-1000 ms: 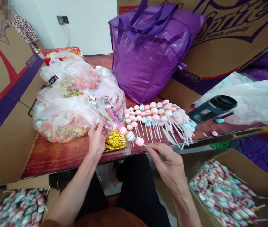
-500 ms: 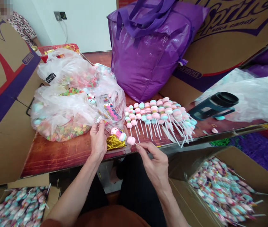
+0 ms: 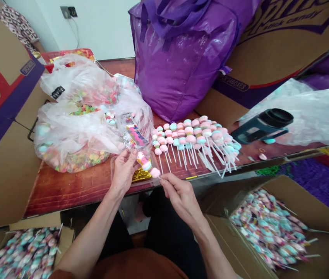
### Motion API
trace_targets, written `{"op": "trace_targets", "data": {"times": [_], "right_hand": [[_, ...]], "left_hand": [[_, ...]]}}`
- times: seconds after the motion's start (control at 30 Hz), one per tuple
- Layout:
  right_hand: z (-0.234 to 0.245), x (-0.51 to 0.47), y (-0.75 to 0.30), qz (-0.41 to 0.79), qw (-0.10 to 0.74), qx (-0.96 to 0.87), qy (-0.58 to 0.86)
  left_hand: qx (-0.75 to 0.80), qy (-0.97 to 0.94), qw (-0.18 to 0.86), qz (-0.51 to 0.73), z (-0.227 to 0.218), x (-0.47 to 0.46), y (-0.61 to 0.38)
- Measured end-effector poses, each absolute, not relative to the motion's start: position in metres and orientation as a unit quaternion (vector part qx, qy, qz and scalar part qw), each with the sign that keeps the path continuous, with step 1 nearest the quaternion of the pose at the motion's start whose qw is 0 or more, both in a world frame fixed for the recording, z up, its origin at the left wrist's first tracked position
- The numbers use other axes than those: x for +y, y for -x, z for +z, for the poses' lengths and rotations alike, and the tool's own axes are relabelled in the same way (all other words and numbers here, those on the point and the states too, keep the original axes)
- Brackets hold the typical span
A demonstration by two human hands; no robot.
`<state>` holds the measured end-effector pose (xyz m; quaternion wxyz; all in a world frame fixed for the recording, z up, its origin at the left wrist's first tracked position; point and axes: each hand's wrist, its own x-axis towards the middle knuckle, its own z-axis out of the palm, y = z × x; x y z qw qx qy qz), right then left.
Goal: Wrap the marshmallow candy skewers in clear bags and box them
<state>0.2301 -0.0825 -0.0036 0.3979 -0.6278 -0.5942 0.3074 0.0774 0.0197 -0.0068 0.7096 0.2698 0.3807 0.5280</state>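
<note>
Both hands on one candy skewer [image 3: 147, 164] — partly inside its clear wrapper [image 3: 134, 135].
The right hand [image 3: 179, 193] pinches the stick's bare end; the left hand [image 3: 124, 168], just beside, grips the wrapper's mouth. Gold ties [image 3: 139, 175] lie under them, unwrapped skewers [image 3: 195, 135] beyond the right hand — a purple bag [image 3: 182, 66] farthest.

At centre frame the left hand [image 3: 124, 170] pinches a clear printed wrapper [image 3: 135, 136], and the right hand [image 3: 179, 194] grips the stick of a marshmallow skewer [image 3: 147, 165] set partly inside it. More skewers [image 3: 196, 140] lie fanned on the surface [image 3: 74, 190], just right.
</note>
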Motion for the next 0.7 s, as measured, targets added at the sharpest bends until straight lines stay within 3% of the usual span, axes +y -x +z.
{"op": "trace_targets", "data": {"times": [0.17, 0.47, 0.7], "right_hand": [[0.0000, -0.0819, -0.2285, 0.483, 0.428, -0.487, 0.588], [-0.0042, -0.0798, -0.2244, 0.464, 0.422, -0.517, 0.583], [-0.0031, -0.0772, -0.2251, 0.571, 0.453, -0.441, 0.524]], "left_hand": [[0.358, -0.245, 0.737, 0.518, -0.0108, 0.0205, -0.0779], [0.365, -0.279, 0.736, 0.497, -0.0101, 0.0198, -0.0777], [0.326, -0.227, 0.762, 0.511, -0.0116, 0.0235, -0.0765]]}}
